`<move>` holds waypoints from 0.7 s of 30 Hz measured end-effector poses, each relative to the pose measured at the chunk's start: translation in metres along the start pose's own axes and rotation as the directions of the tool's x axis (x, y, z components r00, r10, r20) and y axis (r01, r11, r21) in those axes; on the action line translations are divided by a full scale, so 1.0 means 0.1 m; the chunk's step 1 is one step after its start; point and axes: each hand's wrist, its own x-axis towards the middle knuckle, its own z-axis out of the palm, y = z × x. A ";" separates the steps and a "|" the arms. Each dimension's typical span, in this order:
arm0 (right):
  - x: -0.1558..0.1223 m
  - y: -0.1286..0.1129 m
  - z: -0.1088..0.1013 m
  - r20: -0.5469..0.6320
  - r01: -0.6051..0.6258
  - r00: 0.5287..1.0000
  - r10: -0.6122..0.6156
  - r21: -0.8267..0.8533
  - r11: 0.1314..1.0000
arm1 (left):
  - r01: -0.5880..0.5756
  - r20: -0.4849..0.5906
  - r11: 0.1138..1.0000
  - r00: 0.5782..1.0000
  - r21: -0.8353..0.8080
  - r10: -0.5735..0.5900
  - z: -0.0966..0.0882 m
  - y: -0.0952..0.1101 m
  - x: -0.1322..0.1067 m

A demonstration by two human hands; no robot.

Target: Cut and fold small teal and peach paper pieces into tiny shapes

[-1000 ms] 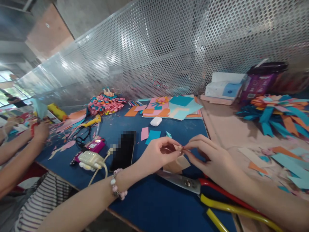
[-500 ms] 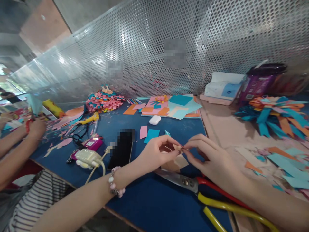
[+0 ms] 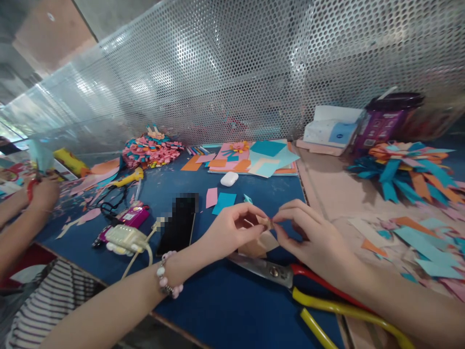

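Note:
Between my two hands is a small piece of tan paper [image 3: 268,223], pinched by its ends over the blue table. My left hand [image 3: 238,227], with a pink bead bracelet [image 3: 163,276] at the wrist, grips it between thumb and forefinger. The thumb and fingertips of my right hand [image 3: 308,230] close on the other side of the same piece. Below them lie larger tan paper pieces [image 3: 257,246], partly covered by my left hand. A pair of scissors [image 3: 276,272] with red and yellow handles rests under my right hand and forearm.
A phone [image 3: 178,225], a power bank [image 3: 127,237] with a cable and a yellow glue gun [image 3: 127,179] lie to the left. Behind are a white earbud case [image 3: 229,179] and stacked coloured paper [image 3: 269,157]. Another person's hand [image 3: 43,196] holds scissors. Paper strips [image 3: 428,242] lie right.
The view has shifted slightly, moving everything a little to the left. My fingertips still pinch the tan paper, now showing a bit more of it between them.

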 end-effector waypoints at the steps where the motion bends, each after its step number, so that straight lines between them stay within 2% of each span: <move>1: 0.00 0.00 0.00 -0.001 -0.010 1.000 0.010 0.009 1.000 | -0.009 -0.003 1.000 1.000 0.008 0.009 0.00 0.00 0.00; 6: 0.01 0.00 0.00 0.051 -0.029 0.998 0.026 0.077 0.997 | -0.034 0.015 0.998 0.999 0.061 0.033 -0.01 0.00 0.01; 13: 0.02 -0.01 -0.04 0.082 -0.029 0.997 0.014 0.183 0.983 | -0.001 -0.013 0.997 1.000 0.079 0.002 0.01 -0.01 0.00; 21: 0.02 -0.05 -0.12 0.201 -0.046 0.979 -0.019 0.314 0.948 | 0.021 0.079 0.991 0.996 0.136 -0.032 0.02 0.04 -0.04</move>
